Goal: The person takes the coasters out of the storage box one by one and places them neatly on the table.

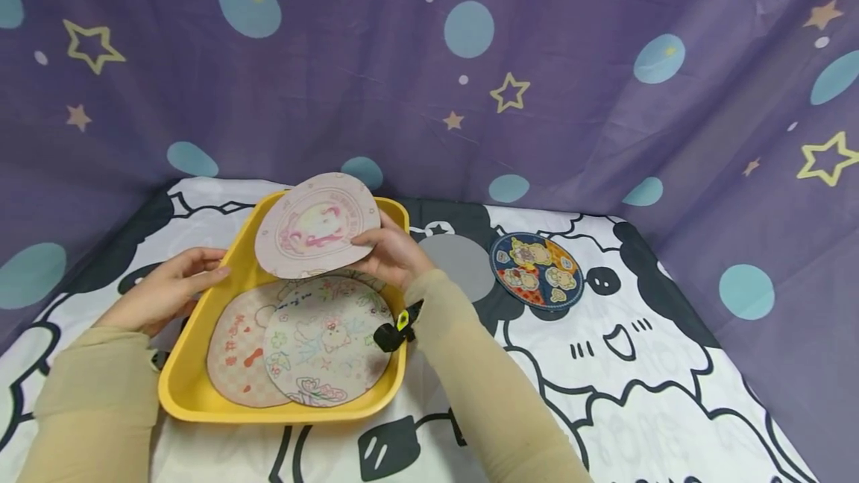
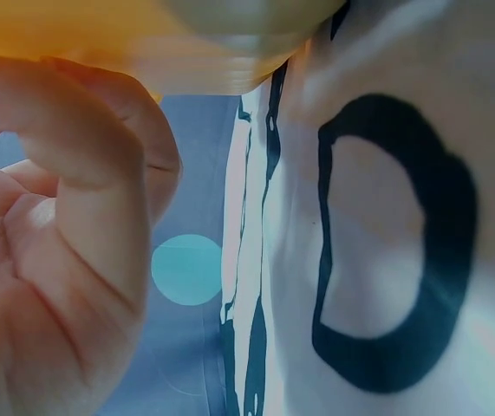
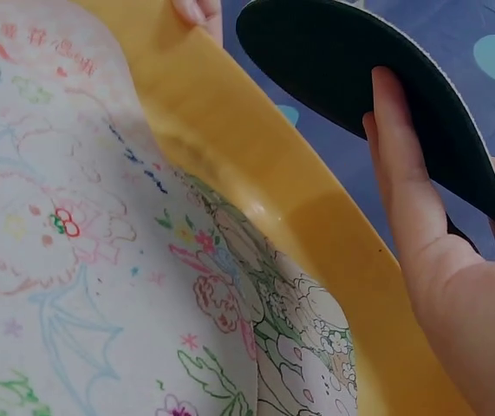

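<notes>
My right hand [image 1: 396,248] pinches the edge of a round pink mouse pad [image 1: 315,226] and holds it tilted above the far part of a yellow bin [image 1: 282,416]. In the right wrist view, fingers lie against the pad's dark underside [image 3: 334,69]. My left hand [image 1: 168,285] grips the bin's left rim with the thumb over it; its curled fingers [image 2: 100,199] show below the bin in the left wrist view. Inside the bin, a white mouse pad with coloured drawings [image 1: 329,349] overlaps a pink checked one [image 1: 238,349]. A further patterned pad [image 3: 308,347] shows partly beneath the white one.
Right of the bin lies a dark blue round pad with cartoon figures [image 1: 537,270]. Beside it is a plain grey disc [image 1: 459,267], partly covered by my right arm. A black-and-white printed cloth [image 1: 644,423] covers the surface, and a purple curtain [image 1: 570,118] hangs behind.
</notes>
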A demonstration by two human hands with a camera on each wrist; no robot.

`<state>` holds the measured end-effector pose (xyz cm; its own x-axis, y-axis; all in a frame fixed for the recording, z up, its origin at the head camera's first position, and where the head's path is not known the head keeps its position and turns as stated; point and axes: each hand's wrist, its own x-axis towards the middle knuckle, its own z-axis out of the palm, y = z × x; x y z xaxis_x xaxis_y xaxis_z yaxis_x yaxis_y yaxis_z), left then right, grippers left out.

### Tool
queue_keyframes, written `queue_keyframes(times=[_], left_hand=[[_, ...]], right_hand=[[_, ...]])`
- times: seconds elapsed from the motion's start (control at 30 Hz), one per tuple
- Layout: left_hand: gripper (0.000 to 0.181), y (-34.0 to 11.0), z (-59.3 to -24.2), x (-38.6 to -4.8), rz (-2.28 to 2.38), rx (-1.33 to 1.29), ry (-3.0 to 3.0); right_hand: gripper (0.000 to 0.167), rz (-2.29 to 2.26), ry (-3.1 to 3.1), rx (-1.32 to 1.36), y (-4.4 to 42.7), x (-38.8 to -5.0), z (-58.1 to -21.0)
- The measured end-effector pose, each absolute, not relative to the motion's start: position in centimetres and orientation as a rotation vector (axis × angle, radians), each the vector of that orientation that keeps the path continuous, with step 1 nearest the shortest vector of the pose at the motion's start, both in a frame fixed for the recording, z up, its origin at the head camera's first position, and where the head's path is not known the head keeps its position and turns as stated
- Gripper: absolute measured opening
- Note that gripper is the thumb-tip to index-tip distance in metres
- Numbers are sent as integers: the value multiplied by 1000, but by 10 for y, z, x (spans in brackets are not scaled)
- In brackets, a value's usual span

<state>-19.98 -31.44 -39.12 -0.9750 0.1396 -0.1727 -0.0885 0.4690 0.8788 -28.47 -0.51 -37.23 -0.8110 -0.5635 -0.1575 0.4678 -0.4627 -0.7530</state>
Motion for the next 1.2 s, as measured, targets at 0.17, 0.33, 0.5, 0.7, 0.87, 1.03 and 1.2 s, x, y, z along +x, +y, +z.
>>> queue_keyframes(times=[0.17,0.33,0.5,0.7,0.87,1.03,1.2], left_hand=[[70,-315,-392,-200,1526,51,2493],[68,-315,-392,-201,1519,58,2497],[68,-314,-393,-203,1524,63,2493],[70,-314,-393,-202,1521,48,2490],[71,-314,-393,-202,1518,49,2495],[72,-315,-392,-202,1507,33,2504],[72,-314,-391,-201,1499,25,2511]], right_hand=[[77,-2257,1100,-188,-3,-282,-369],[75,-2276,1106,-214,0,-283,-363],[77,-2348,1065,-226,4,-283,-351],[81,-2406,978,-242,8,-282,-338],[77,-2445,980,-214,12,-279,-332],[78,-2507,908,-191,17,-273,-326],[81,-2563,857,-146,25,-268,-321]])
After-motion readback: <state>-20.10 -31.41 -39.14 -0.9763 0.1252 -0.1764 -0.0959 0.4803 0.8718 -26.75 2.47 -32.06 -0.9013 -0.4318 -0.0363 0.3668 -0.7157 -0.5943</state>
